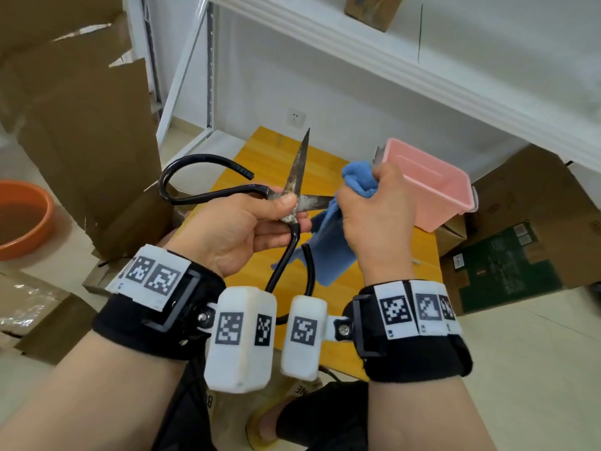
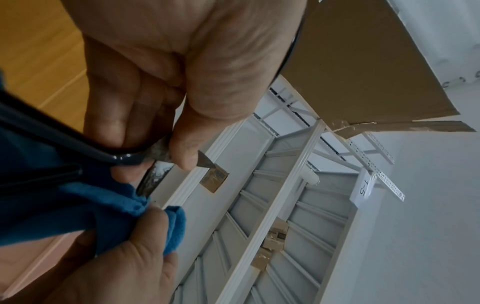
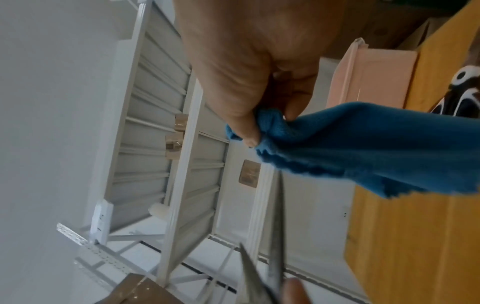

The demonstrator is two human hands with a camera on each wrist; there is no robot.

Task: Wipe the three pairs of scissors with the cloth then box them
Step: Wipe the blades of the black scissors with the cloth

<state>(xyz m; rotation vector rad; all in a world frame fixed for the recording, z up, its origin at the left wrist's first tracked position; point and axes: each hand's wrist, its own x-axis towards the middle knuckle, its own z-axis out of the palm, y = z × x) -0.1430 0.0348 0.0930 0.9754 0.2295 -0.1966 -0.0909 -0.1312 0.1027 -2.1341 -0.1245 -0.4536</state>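
right now the left hand [image 1: 240,229] pinches the black-handled scissors [image 1: 294,190] at the pivot, thumb on top and fingers curled beneath, so the two rusty blades stand spread apart in the air above the yellow wooden table [image 1: 419,252]. the right hand [image 1: 377,216] is closed round a bunched blue cloth [image 1: 357,179], which wraps the end of the blade pointing toward the pink plastic box [image 1: 432,187]; the rest of the cloth hangs down between the hands toward the table. the other blade points up and away from the table, bare. the big looped handles reach out on the side away from the box and back toward the wrists. the box stands open on the far corner of the table, just beyond the right hand; something metallic pokes up at its near rim, though whether that is another pair i cannot tell. the risks, as i judge them: the open blades could swing shut on the left thumb or slice through the cloth into the right fingers if the wipe drags toward the pivot; the pinch at the pivot is small for such a heavy tool, so a hard pull might twist it loose; the upright tip is exposed; the hanging cloth could snag the lower handle.
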